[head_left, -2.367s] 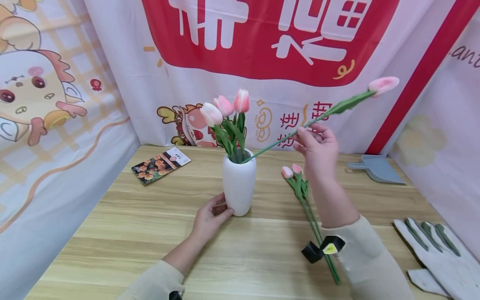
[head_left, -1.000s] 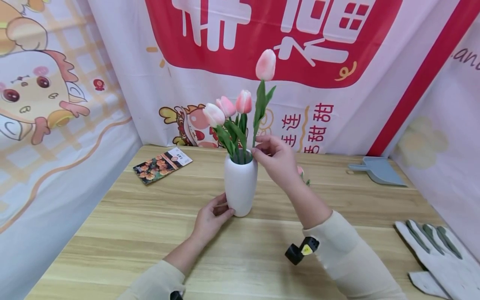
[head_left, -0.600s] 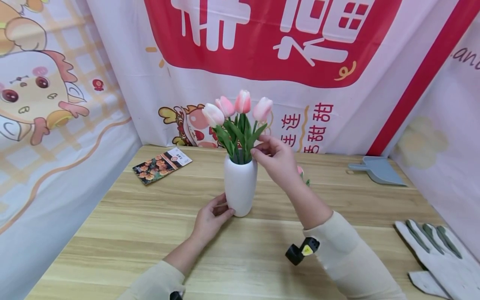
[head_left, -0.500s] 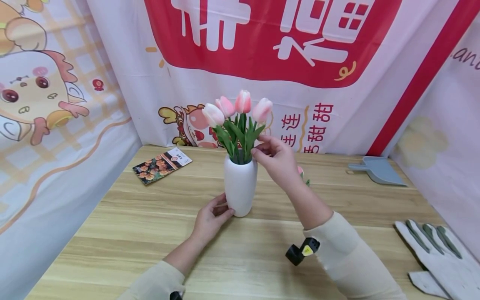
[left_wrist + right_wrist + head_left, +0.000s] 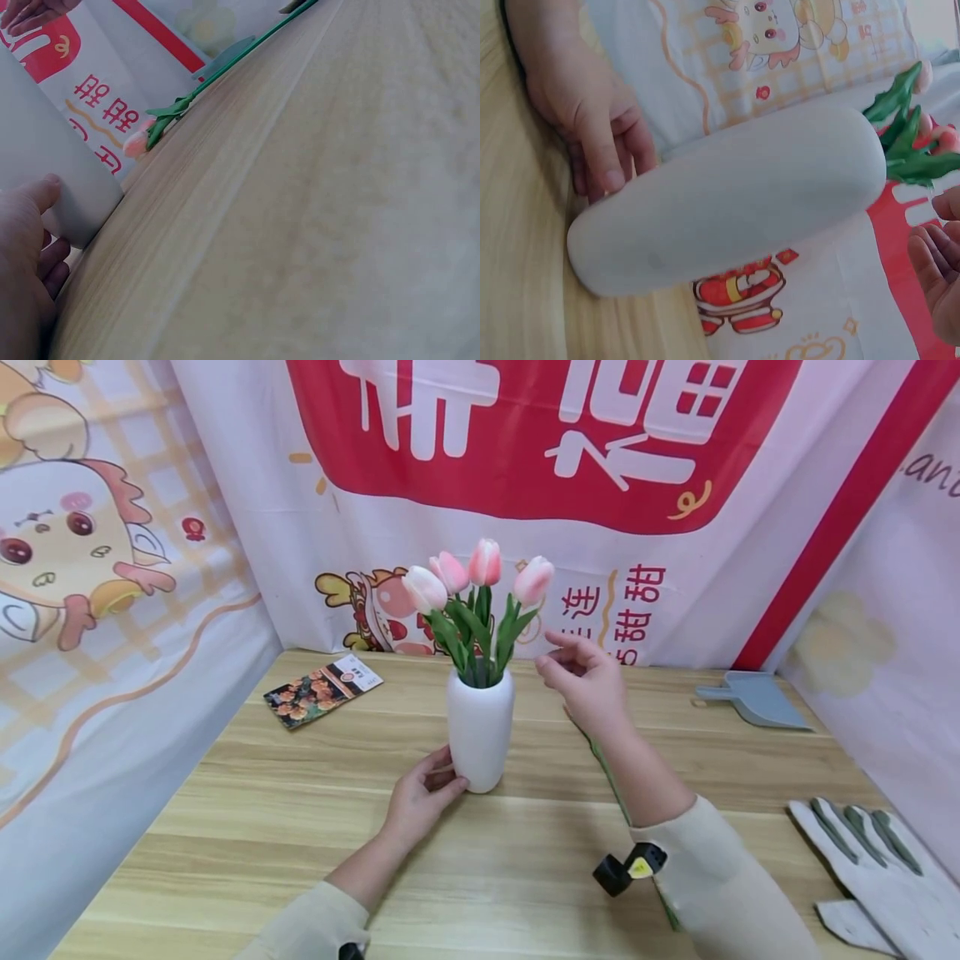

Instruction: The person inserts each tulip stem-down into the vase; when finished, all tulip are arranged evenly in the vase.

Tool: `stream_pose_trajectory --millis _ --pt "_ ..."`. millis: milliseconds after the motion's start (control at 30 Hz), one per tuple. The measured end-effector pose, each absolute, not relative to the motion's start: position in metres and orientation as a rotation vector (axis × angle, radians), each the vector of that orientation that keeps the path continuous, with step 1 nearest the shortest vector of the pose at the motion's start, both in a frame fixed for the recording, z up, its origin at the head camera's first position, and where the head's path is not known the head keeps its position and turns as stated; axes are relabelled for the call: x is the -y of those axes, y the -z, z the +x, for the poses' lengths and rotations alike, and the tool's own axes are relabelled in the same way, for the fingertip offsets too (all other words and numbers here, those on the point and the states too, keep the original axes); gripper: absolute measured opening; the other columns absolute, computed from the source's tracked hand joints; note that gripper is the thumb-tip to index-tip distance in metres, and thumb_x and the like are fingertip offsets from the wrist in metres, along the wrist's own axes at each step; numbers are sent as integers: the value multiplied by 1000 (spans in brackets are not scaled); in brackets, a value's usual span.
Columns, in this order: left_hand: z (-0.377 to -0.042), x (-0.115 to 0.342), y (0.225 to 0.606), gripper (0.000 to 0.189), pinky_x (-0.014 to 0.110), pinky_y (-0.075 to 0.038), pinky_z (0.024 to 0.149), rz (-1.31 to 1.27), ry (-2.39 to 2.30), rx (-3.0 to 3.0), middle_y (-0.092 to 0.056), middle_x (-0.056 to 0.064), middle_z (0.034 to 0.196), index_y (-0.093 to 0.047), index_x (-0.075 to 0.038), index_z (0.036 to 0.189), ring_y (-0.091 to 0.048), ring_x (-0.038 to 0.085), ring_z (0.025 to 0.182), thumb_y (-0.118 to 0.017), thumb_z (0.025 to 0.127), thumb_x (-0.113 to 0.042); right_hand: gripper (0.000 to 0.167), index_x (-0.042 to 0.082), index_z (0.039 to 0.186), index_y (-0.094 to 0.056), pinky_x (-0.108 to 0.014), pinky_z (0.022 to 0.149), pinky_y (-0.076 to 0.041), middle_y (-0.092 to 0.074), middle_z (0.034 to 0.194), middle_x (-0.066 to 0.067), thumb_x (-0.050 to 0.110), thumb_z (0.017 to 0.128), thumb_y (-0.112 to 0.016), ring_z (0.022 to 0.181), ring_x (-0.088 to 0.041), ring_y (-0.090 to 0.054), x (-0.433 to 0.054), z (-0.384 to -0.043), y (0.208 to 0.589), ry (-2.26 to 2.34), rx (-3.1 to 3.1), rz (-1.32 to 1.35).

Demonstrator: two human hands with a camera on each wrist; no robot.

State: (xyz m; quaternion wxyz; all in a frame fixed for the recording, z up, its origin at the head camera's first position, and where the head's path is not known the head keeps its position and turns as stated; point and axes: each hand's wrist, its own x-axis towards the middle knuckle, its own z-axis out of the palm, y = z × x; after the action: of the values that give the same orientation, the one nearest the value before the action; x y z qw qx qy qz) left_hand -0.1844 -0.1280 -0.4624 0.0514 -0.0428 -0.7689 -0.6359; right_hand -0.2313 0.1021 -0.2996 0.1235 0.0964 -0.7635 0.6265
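Note:
A white vase (image 5: 481, 735) stands upright on the table, holding several pink-and-white tulips (image 5: 534, 581) with green leaves. My left hand (image 5: 420, 797) holds the vase low on its left side, thumb in front and fingers partly hidden behind; the right wrist view also shows this left hand (image 5: 592, 112) against the vase (image 5: 727, 202). To the right of the blooms, my right hand (image 5: 592, 689) hovers with loosely bent fingers and nothing between them. Beneath the right forearm lie loose tulip stems (image 5: 611, 772), mostly covered; one pink bloom (image 5: 137, 142) shows in the left wrist view.
At the back left lies a card with orange flowers (image 5: 322, 691). A grey dustpan (image 5: 761, 700) rests at the back right, and white-and-green gloves (image 5: 877, 868) lie at the right edge. Printed curtains (image 5: 480, 468) hang behind the table (image 5: 300, 827).
My right hand has lowered a tulip into the vase beside the others, let it go and drawn back to the right. My left hand has stayed on the vase.

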Motion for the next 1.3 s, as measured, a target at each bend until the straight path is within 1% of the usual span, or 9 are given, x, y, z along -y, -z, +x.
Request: stream_pose_trajectory --millis 133,233,467,633,700,867,967,1133,1300 --pt "-184 128 461 53 28 -59 89 -125 1936 2334 -64 19 127 -56 -2 135 -67 34 110 -75 86 -7 35 2 124 -64 -12 64 -54 -63 81 13 10 89 -69 72 -2 -62 -121 -230 308 -1846 2207 219" --pt "-184 128 461 53 27 -59 89 -115 1939 2334 -64 19 127 -56 -2 135 -67 34 110 -75 85 -6 36 -1 124 -63 -12 67 -56 -63 79 17 8 90 -69 72 1 -61 -136 -229 318 -1839 2223 151" --pt "-185 129 461 54 28 -59 89 -118 1936 2329 -64 19 128 -55 -2 135 -67 34 110 -75 85 -7 41 2 129 -58 -12 70 -55 -61 84 18 19 93 -67 75 2 -59 -170 -220 348 -1792 2387 -43" --pt "-185 129 461 54 27 -59 88 -128 1925 2331 -64 20 128 -55 -1 135 -67 34 110 -75 85 -6 41 1 133 -56 -13 73 -56 -60 87 13 19 96 -62 78 4 -58 -191 -214 370 -1742 2472 -100" --pt "-185 129 461 54 27 -59 88 -120 1931 2333 -64 19 128 -55 -2 135 -67 34 110 -75 85 -6 42 1 133 -55 -13 74 -57 -61 90 8 20 97 -62 80 3 -59 -198 -214 378 -1725 2503 -118" --pt "-184 128 459 55 27 -59 90 -105 1948 2340 -63 18 130 -55 -3 136 -67 33 112 -75 85 -6 45 5 136 -54 -16 72 -56 -62 106 -7 26 98 -60 86 -9 -60 -213 -212 397 -1635 2647 -175" --pt "-184 128 459 55 28 -59 90 -102 1941 2347 -64 17 130 -55 -3 135 -67 33 112 -75 85 -6 45 7 138 -53 -19 70 -56 -60 112 -12 27 98 -59 87 -15 -59 -220 -211 407 -1615 2731 -196" --pt "-184 128 461 54 29 -59 89 -119 1926 2350 -64 18 129 -55 -2 135 -67 33 111 -75 85 -7 45 4 138 -52 -22 70 -58 -61 110 -13 21 97 -60 85 -14 -60 -228 -209 422 -1657 2797 -193" --pt "-185 128 463 55 28 -59 89 -121 1928 2347 -64 18 129 -55 -3 136 -67 33 111 -75 85 -7 44 1 134 -55 -25 70 -60 -62 106 -13 21 96 -63 84 -14 -62 -232 -208 432 -1594 2873 -182"
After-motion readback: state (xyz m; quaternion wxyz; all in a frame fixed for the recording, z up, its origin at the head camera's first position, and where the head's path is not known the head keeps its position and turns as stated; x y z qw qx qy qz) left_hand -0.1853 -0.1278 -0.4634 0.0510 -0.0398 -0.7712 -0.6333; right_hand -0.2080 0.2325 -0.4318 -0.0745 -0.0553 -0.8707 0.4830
